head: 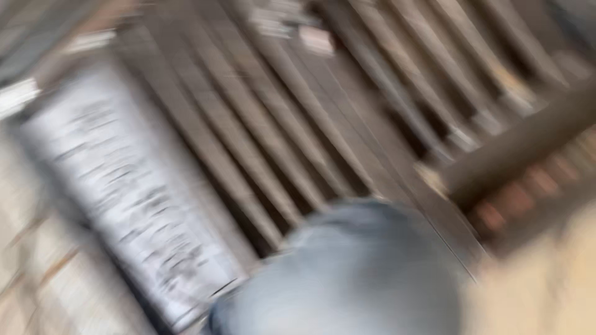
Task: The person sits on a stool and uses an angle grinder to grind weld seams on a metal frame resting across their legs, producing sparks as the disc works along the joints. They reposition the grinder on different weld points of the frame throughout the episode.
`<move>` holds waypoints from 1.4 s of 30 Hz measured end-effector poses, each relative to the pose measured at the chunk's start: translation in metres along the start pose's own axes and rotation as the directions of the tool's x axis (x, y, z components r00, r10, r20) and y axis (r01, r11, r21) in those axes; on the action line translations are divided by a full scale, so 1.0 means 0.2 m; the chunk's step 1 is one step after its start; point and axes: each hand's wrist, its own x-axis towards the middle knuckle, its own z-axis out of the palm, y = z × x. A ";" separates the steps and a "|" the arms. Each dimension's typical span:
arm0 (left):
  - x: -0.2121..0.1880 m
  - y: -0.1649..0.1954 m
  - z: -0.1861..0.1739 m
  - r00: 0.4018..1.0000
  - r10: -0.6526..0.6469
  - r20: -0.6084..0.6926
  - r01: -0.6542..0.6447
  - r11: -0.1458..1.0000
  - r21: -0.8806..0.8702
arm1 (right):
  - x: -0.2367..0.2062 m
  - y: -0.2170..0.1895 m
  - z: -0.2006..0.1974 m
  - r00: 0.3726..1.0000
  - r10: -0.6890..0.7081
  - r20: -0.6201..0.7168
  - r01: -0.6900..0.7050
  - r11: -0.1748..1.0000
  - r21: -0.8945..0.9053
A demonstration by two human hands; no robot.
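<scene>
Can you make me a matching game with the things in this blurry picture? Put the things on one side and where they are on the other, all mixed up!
Things:
1. wooden slats
2. white speckled roll
3. pale blue denim shape
4. dark beam

Places:
A. bottom middle
B. right side, slanting up
C. left side, running diagonally
D. across the middle and top

Pairs: 1-D, 2-C, 3-A, 4-B

The picture is too blurred to show any hands.
</scene>
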 end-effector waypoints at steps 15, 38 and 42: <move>-0.36 -0.89 0.91 0.917 -0.188 0.353 0.280 0.932 -0.232 | -0.37 0.59 -0.28 0.998 0.035 0.044 -0.042 0.983 0.180; -0.37 -0.96 0.75 0.956 -0.260 0.137 0.287 0.927 -0.242 | -0.17 0.45 -0.10 0.994 -0.007 0.110 0.003 0.999 0.034; -0.34 -0.96 0.75 0.943 -0.297 0.149 0.330 0.890 -0.313 | -0.14 0.42 -0.08 0.995 -0.011 0.103 0.011 1.000 0.009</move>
